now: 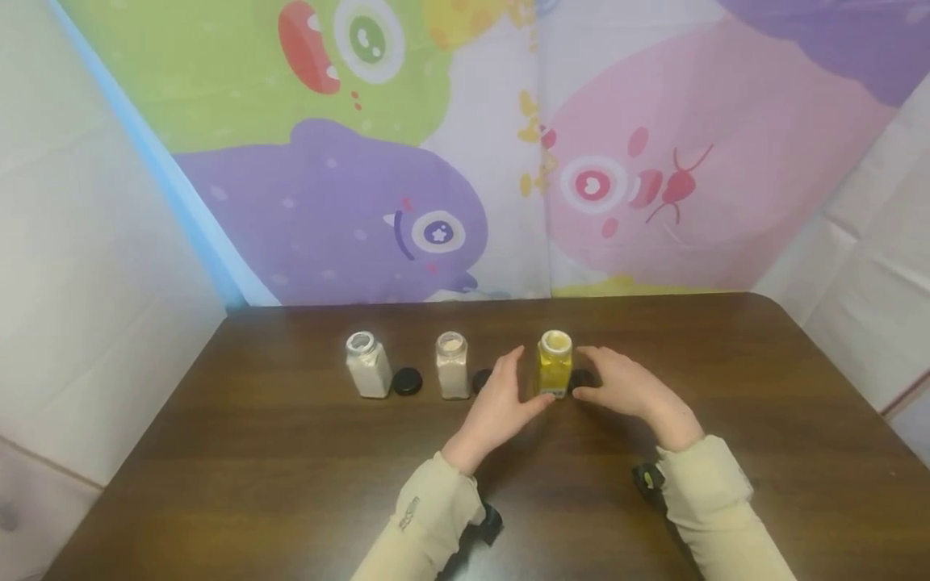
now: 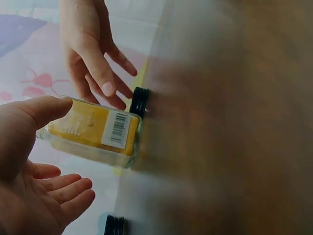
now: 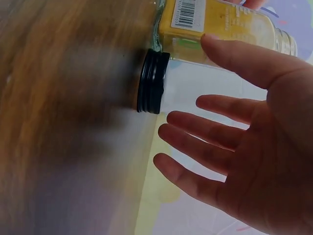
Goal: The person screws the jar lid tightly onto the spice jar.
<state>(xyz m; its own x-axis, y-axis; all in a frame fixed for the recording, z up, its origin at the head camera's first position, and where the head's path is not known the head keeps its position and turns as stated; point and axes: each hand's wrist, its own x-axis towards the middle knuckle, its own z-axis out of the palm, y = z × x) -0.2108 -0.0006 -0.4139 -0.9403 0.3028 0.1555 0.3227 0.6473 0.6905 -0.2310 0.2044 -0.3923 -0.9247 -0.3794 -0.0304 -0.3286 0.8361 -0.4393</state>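
An uncapped glass jar of yellow powder (image 1: 554, 369) stands upright on the table between both hands. To its left is my left hand (image 1: 500, 403), its fingers spread and thumb pointing toward the jar; whether it touches the glass I cannot tell. My right hand (image 1: 630, 386) hovers on the jar's other side, fingers loosely extended, holding nothing. Beside the jar lies a black lid (image 3: 154, 82), close to the right fingertips and partly covered by that hand in the head view. A barcode label (image 2: 116, 129) shows low on the jar.
Two more uncapped jars stand to the left, a middle jar of pale powder (image 1: 454, 373) and a far-left jar of white powder (image 1: 370, 373). A black lid (image 1: 407, 381) lies between them; another lid (image 1: 481, 380) is partly behind my left hand. A cartoon cloth (image 1: 501, 218) hangs behind the table.
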